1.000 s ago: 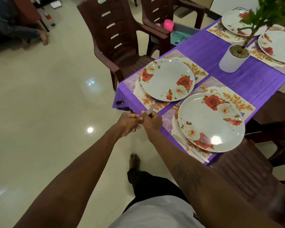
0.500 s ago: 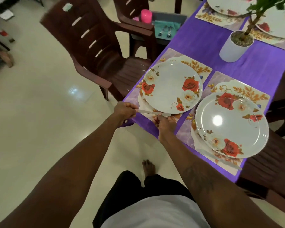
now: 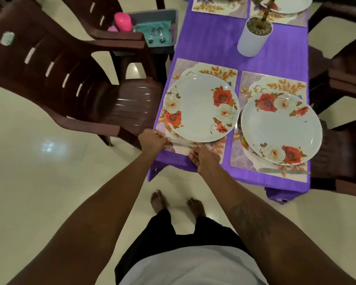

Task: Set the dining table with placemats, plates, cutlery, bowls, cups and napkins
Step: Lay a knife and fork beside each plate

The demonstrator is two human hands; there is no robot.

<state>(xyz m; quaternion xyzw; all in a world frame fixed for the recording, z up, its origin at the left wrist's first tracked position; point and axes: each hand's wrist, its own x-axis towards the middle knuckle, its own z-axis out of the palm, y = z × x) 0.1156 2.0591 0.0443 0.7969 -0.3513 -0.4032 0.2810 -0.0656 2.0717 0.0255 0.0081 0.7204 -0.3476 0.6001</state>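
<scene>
Head view: a thin silver knife (image 3: 181, 143) lies on the floral placemat (image 3: 214, 70), just beside the rose plate (image 3: 197, 108) at the counter's (image 3: 214, 38) near edge. The left grip (image 3: 152, 140) pinches its handle. The right grip (image 3: 203, 159) curls at its tip, hold unclear. A grey bin (image 3: 152, 13) holds spoons (image 3: 156, 36) and a pink cup (image 3: 122, 21).

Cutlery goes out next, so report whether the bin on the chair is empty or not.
Not empty: the bin holds a teal cloth with two spoons lying on it.
</scene>
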